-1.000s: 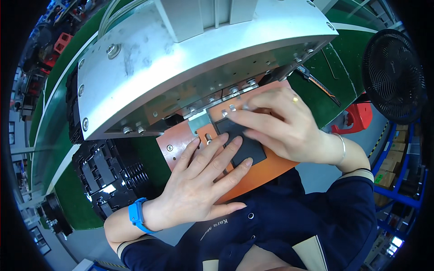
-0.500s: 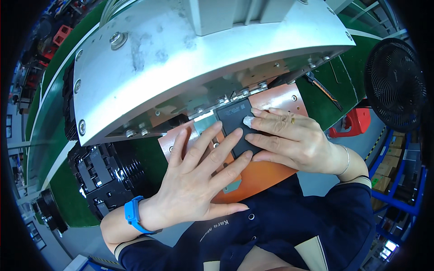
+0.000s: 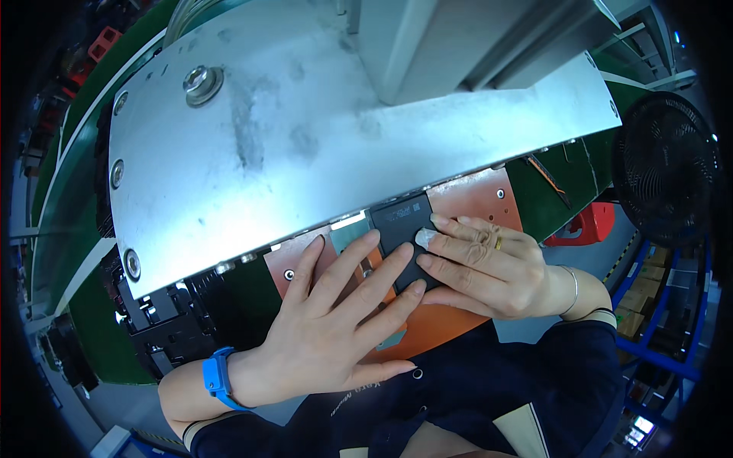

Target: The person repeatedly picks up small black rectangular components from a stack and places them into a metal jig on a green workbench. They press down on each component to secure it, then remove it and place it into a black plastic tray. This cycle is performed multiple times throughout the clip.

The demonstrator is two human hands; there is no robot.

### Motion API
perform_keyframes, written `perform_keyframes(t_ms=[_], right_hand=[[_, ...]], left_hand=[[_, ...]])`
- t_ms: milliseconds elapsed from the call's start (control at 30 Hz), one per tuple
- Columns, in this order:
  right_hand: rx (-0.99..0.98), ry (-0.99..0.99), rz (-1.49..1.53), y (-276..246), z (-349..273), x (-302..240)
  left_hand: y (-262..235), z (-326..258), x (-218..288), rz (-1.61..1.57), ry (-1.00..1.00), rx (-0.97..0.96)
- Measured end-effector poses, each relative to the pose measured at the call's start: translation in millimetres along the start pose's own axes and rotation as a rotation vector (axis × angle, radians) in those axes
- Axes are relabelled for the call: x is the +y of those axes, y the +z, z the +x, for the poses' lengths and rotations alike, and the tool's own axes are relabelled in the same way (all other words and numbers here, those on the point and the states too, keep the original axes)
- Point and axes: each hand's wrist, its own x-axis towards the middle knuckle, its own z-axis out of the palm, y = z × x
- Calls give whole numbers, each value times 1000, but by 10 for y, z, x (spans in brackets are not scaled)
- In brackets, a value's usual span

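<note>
A flat black rectangular block, like a battery pack [image 3: 398,226], lies in a copper-orange fixture plate [image 3: 472,200] below the edge of a large metal machine. My left hand [image 3: 324,324] is spread, palm down, with its fingertips at the block's left side and on the fixture. My right hand [image 3: 489,267] lies from the right across the block, fingers stretched out and a white covering on one fingertip. Neither hand is wrapped round anything. The block's far end reaches up to the machine's edge, and its near part is partly hidden by my fingers.
The broad silver machine cover [image 3: 305,137] with bolts stands just beyond my hands. Black ribbed parts [image 3: 172,320] sit on the green bench at left. An orange-and-black hand tool [image 3: 548,182], a red object [image 3: 584,224] and a black fan [image 3: 663,164] are at right.
My view has shifted, so the machine cover looks larger and hides more of its underside. Both hands keep nearly the same place on the block.
</note>
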Motion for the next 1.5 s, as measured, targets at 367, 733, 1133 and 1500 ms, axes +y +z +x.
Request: perform_keyframes(t_ms=[367, 733, 1133, 1500], right_hand=[[10, 0, -16, 20, 8, -4], [13, 9, -41, 40, -18, -20], [-158, 448, 589, -229, 74, -350], [-104, 980, 1145, -235, 198, -47]], left_hand=[[2, 1, 7, 23, -10, -4], [-5, 9, 28, 28, -6, 17], [-7, 0, 17, 15, 22, 86], [-72, -58, 75, -147, 80, 304]])
